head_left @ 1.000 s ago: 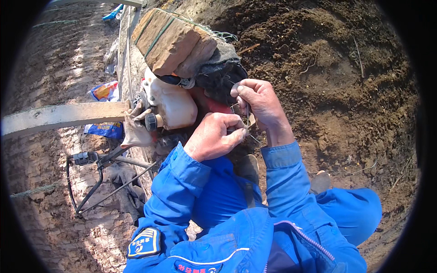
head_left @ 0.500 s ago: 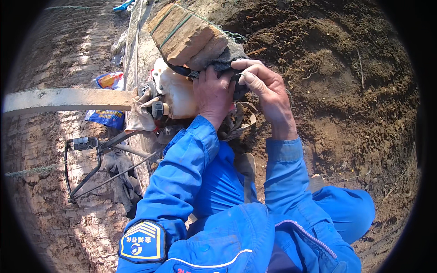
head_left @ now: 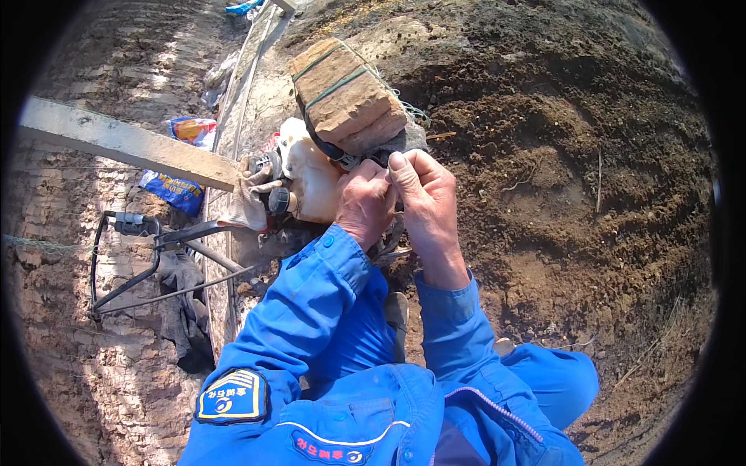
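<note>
A tan, rough-edged block (head_left: 350,93), bound with green cord, rests on grey padding at the machine's far end. Just this side of it, my left hand (head_left: 364,203) is closed, fingers curled against dark material. Close beside it, my right hand (head_left: 427,198) pinches thumb against forefinger; whatever lies between them is too small or hidden to make out. Left of my left hand is a whitish plastic tank (head_left: 311,175) with a black cap (head_left: 278,201). A black strap (head_left: 312,124) runs along the block's left side.
A pale glove (head_left: 249,200) lies at the end of a long beam (head_left: 132,144) coming from the left. Nearby are a black tubular handle frame (head_left: 128,268), dark cloth (head_left: 185,314) and a blue packet (head_left: 172,191). Loose brown soil (head_left: 536,202) spreads to the right.
My right hand has come down and left, beside my left hand, and its fingers have drawn closer together. The view has shifted, so the block and tank appear lower and further right.
</note>
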{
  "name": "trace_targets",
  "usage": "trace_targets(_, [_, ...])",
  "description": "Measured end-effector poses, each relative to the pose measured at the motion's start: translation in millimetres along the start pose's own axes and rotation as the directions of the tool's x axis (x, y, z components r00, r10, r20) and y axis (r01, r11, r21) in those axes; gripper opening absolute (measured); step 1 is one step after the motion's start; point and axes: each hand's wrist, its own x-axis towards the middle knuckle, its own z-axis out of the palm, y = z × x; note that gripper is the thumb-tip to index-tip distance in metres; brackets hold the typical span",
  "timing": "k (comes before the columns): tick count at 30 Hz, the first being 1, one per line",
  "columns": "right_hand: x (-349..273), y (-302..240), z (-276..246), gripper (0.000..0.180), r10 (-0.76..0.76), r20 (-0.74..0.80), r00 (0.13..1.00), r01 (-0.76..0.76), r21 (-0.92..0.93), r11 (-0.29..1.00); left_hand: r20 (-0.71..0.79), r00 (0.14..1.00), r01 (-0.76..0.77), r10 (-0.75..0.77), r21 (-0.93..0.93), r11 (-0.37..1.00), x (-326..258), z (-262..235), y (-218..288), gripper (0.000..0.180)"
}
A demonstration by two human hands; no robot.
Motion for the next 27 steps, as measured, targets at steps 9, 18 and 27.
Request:
trace_targets(9, [2.0, -19.0, -1.4, 0.028, 0.083, 0.064, 0.994, -0.086, 0.041, 0.995, -0.186, 0.973, -0.099, 0.135, 0.191, 0.977, 44.3, -62.7, -17.6, 0.099])
trace_targets(18, [15.5, -59.1, 32.2, 0.03, 0.124, 0.067, 0.99, -0.086, -0.405, 0.91, -0.25, 0.966, -0.031, 0.064, 0.132, 0.991, 40.5, -38.6, -42.0, 0.073])
trace_targets(27, [89.2, -113.3, 70.7, 0.029, 0.228, 0.515, 0.827, 0.192, -0.638, 0.746, -0.439, 0.897, -0.132, 0.055, -0.146, 0.98, 44.5, -42.8, -8.3, 0.027])
